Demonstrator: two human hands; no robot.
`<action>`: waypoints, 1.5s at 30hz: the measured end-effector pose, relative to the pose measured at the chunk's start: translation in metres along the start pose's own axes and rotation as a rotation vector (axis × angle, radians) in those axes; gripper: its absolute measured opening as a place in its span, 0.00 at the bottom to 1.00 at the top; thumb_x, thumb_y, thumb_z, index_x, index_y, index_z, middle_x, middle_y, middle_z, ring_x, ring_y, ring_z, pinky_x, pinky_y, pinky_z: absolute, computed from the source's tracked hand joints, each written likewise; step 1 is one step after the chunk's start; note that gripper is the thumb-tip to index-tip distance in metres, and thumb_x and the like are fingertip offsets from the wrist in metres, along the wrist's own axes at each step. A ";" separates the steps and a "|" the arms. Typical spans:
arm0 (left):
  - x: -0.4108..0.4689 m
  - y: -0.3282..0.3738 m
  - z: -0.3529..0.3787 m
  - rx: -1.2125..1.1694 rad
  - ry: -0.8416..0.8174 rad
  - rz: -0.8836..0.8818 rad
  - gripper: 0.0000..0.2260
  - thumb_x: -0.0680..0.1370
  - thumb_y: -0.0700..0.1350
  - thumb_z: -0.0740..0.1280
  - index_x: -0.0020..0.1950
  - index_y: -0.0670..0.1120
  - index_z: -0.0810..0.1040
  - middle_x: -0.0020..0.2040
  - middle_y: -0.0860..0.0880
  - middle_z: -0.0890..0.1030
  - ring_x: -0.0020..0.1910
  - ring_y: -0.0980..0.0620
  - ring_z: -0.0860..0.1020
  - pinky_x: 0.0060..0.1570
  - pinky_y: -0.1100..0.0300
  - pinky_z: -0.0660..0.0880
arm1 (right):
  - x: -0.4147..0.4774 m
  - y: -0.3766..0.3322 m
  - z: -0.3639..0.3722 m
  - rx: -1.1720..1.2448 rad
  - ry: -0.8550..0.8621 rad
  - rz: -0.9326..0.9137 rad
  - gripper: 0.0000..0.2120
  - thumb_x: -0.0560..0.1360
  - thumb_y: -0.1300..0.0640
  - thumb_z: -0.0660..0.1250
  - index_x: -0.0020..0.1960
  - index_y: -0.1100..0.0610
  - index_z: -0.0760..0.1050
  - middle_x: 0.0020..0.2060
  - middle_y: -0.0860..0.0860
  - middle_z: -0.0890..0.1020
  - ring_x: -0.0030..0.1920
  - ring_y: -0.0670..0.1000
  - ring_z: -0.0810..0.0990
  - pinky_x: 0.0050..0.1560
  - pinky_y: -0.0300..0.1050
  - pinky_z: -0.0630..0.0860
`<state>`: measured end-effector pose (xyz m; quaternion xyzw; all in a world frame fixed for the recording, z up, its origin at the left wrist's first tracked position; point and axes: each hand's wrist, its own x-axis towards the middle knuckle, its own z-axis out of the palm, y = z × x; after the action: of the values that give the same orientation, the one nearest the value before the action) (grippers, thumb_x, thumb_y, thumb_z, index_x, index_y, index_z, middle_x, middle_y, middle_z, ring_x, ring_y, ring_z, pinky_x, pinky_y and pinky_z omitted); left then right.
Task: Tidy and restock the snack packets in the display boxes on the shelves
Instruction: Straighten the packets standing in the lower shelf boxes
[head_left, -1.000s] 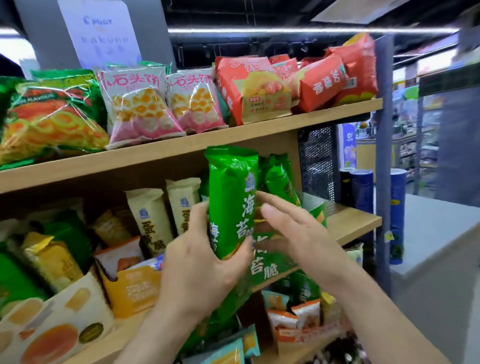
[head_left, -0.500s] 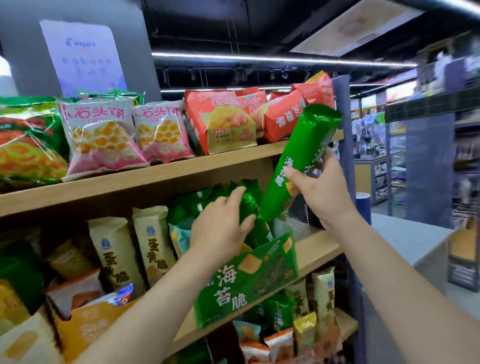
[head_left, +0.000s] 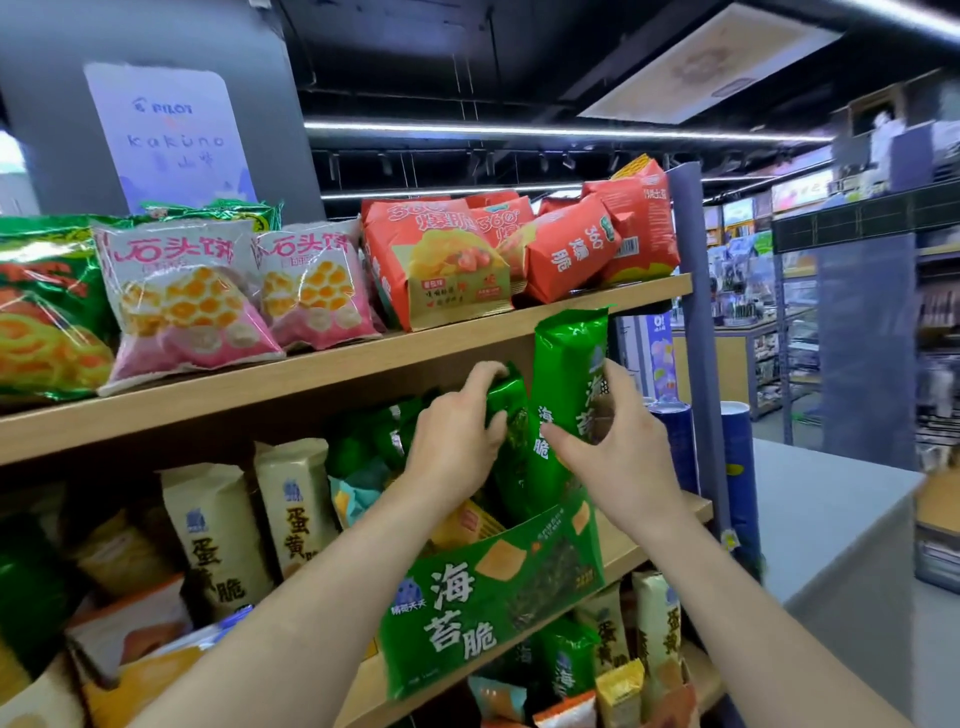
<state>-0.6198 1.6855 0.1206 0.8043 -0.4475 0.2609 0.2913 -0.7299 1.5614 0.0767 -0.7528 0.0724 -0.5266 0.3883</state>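
Presently, right hand pinches upright green packet for insertion; left hand grips neighbouring packet, apparently clearing display box space.

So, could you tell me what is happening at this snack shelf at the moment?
A person is filling the green display box on the middle shelf. The right hand holds a tall green packet upright, with its lower end down behind the box front. The left hand grips the top of a neighbouring green packet standing in the box just to its left.
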 end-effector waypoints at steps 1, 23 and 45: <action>0.002 0.002 0.002 0.014 0.000 0.040 0.19 0.80 0.45 0.65 0.68 0.56 0.64 0.46 0.48 0.82 0.41 0.46 0.80 0.42 0.51 0.78 | -0.003 0.001 0.003 -0.012 0.005 -0.001 0.29 0.71 0.53 0.76 0.66 0.43 0.67 0.49 0.37 0.80 0.50 0.36 0.79 0.48 0.30 0.75; 0.018 0.006 0.004 -0.085 -0.334 -0.221 0.25 0.79 0.37 0.60 0.76 0.47 0.63 0.68 0.43 0.74 0.61 0.45 0.76 0.60 0.52 0.75 | 0.012 0.019 0.020 -0.708 -0.174 -0.054 0.34 0.75 0.41 0.67 0.77 0.43 0.58 0.75 0.48 0.63 0.75 0.52 0.57 0.66 0.56 0.72; -0.074 -0.003 -0.044 0.257 -0.232 -0.154 0.05 0.76 0.50 0.70 0.48 0.51 0.77 0.45 0.55 0.79 0.50 0.51 0.77 0.49 0.54 0.76 | 0.003 0.024 0.036 -0.395 -0.361 -0.066 0.33 0.75 0.56 0.72 0.74 0.42 0.62 0.75 0.49 0.60 0.64 0.55 0.74 0.59 0.47 0.72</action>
<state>-0.6581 1.7597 0.1002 0.8915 -0.3781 0.1983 0.1517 -0.6902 1.5614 0.0577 -0.8977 0.0788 -0.3717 0.2232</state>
